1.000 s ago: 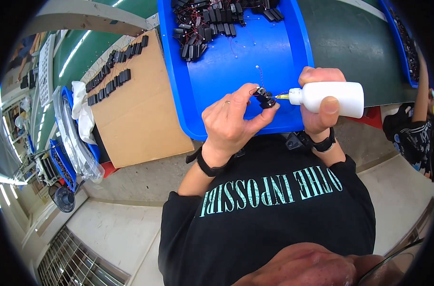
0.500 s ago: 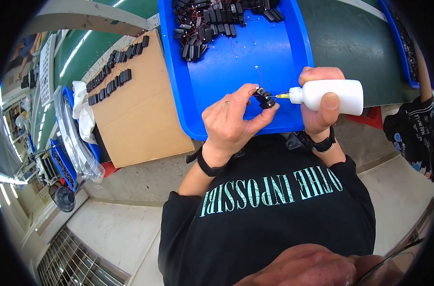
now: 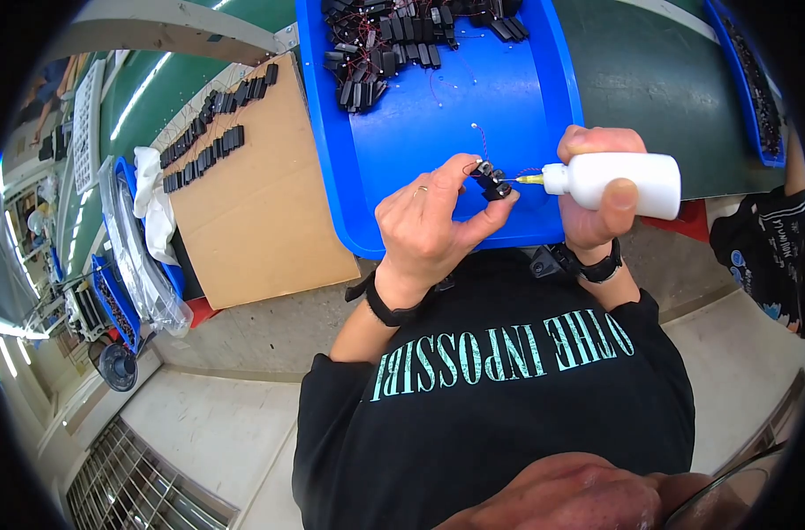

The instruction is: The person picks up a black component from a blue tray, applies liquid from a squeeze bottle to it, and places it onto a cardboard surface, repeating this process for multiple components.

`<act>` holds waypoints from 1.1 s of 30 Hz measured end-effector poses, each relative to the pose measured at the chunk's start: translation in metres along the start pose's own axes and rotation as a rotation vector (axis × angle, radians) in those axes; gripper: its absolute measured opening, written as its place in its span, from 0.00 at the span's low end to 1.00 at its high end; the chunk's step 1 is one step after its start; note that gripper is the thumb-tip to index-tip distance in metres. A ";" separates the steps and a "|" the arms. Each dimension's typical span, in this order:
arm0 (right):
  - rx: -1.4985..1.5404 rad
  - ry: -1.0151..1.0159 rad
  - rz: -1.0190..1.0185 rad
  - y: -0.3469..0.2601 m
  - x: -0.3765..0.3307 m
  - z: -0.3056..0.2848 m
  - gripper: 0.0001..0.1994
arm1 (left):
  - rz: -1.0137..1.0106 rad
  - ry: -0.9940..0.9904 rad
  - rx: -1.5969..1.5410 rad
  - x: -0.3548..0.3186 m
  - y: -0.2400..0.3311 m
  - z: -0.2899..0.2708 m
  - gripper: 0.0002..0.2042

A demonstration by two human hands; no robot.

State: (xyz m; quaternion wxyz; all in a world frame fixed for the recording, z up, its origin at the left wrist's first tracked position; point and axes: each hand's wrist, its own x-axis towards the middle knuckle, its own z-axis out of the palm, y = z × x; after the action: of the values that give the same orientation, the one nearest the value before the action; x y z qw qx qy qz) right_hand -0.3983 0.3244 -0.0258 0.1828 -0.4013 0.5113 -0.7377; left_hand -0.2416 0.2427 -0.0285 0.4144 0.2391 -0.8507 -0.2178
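My left hand [image 3: 429, 221] pinches a small cluster of black wired parts [image 3: 488, 180] between thumb and fingertips, over the near side of a blue tray [image 3: 438, 150]. A thin twisted wire with a white plug end [image 3: 475, 127] sticks up from the cluster. From the right, my right hand [image 3: 595, 190] grips a white squeeze bottle [image 3: 627, 184] lying on its side, thumb across its body. The bottle's yellow needle tip [image 3: 530, 179] points left, its thin needle reaching the parts. Whether any liquid comes out is too small to tell.
Black wired parts [image 3: 402, 40] lie heaped at the tray's far end. More stand in rows [image 3: 204, 161] on a brown cardboard sheet [image 3: 261, 221] to the left. Beyond the tray's right side runs a green work surface [image 3: 658, 88]. Another person's dark sleeve [image 3: 760, 247] shows at far right.
The bottle and my right hand have shifted slightly to the right and down. My left hand and the black parts have hardly moved.
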 end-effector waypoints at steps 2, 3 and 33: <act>-0.055 0.059 -0.034 -0.002 0.001 0.003 0.26 | 0.002 0.001 -0.002 0.000 0.000 0.000 0.21; -0.055 0.058 -0.035 -0.002 0.001 0.004 0.26 | 0.002 0.002 -0.002 0.000 0.000 0.000 0.21; -0.094 -0.097 -0.071 -0.006 0.000 0.003 0.24 | 0.025 -0.020 0.036 -0.001 0.001 -0.001 0.21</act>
State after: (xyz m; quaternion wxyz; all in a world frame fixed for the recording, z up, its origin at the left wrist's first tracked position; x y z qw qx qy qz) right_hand -0.3952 0.3249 -0.0203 0.1619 -0.4627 0.5214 -0.6985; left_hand -0.2406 0.2444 -0.0280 0.4042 0.2336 -0.8615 -0.1999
